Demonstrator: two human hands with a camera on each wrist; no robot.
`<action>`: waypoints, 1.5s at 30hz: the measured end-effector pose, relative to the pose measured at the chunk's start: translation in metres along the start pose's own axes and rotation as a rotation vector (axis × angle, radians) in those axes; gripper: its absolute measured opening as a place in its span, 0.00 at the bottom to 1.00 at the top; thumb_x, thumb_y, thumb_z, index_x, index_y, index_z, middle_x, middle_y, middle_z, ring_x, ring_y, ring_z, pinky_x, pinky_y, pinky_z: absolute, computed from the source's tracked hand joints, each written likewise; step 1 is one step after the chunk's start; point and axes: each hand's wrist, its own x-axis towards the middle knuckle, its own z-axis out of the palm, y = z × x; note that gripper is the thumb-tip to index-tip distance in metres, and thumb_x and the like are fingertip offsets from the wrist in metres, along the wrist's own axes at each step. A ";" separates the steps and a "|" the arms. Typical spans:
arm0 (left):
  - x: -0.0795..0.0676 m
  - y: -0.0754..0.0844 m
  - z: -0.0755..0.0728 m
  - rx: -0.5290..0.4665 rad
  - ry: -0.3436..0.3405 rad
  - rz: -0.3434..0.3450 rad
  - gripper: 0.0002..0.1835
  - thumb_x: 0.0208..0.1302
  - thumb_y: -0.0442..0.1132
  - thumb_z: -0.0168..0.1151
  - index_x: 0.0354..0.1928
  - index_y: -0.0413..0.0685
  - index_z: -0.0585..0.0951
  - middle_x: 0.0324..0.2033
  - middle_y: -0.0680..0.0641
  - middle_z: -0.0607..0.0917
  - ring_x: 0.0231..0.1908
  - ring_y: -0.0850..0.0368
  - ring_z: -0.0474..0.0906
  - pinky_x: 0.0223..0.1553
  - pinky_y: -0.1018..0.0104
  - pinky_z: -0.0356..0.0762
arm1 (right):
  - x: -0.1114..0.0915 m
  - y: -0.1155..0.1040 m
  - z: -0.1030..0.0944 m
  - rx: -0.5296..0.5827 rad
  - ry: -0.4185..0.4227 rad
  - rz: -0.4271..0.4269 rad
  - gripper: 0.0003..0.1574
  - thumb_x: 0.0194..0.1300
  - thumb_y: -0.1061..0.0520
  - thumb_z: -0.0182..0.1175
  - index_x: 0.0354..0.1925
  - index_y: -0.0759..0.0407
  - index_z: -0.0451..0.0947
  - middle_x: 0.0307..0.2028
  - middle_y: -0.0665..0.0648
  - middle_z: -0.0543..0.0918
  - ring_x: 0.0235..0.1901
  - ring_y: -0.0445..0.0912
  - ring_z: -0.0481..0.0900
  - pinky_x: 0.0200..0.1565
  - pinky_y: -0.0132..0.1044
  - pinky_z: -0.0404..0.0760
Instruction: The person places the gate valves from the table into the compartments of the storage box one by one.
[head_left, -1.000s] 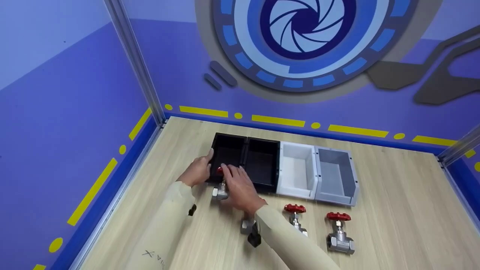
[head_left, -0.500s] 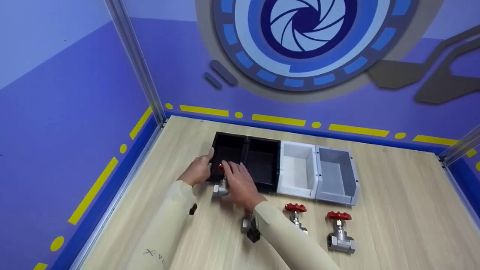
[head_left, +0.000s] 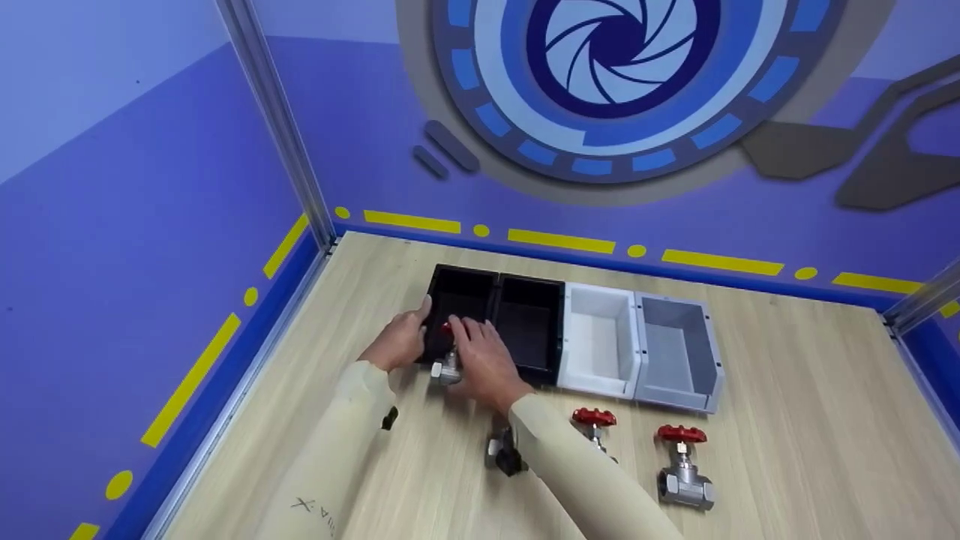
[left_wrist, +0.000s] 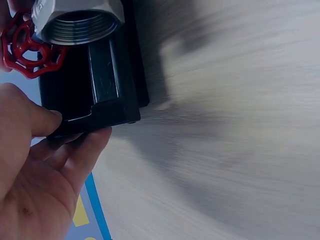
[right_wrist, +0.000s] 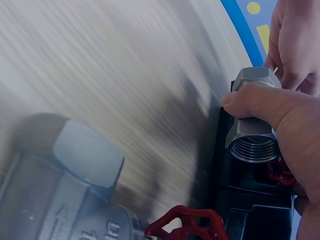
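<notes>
My left hand [head_left: 397, 341] grips the left wall of the leftmost black bin [head_left: 461, 292], thumb inside and fingers outside, as the left wrist view shows. In my right hand [head_left: 486, 367] is a steel gate valve [head_left: 448, 371] with a red handwheel [left_wrist: 32, 47]. Its thumb lies across the valve body [right_wrist: 250, 127]. The valve overlaps the bin's front edge in the head view, handwheel toward the bin and threaded body toward me. My right hand hides part of the handwheel.
A second black bin [head_left: 529, 326], a white bin [head_left: 600, 337] and a grey bin [head_left: 675, 345] adjoin on the right. More red-wheeled valves stand in front: one [right_wrist: 65, 185] under my right wrist, another [head_left: 595, 418] partly behind the sleeve, a third [head_left: 684, 480] farther right.
My right hand and the valve have risen slightly toward the leftmost black bin. The left hand keeps its hold on the bin wall. The head view has shifted a little.
</notes>
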 end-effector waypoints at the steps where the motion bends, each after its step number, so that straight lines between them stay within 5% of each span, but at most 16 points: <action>1: 0.000 0.000 0.000 -0.005 -0.001 -0.003 0.32 0.72 0.30 0.47 0.75 0.48 0.53 0.62 0.37 0.75 0.61 0.48 0.73 0.63 0.53 0.71 | 0.001 0.000 0.000 0.001 -0.002 0.002 0.74 0.39 0.41 0.79 0.75 0.58 0.48 0.68 0.63 0.65 0.68 0.56 0.64 0.73 0.49 0.54; 45: 0.000 -0.001 0.001 -0.032 -0.001 -0.020 0.32 0.72 0.31 0.45 0.75 0.47 0.52 0.65 0.37 0.73 0.63 0.46 0.71 0.63 0.54 0.70 | 0.039 0.013 -0.005 0.011 0.032 0.023 0.71 0.41 0.43 0.77 0.74 0.58 0.49 0.66 0.64 0.67 0.66 0.59 0.67 0.72 0.51 0.56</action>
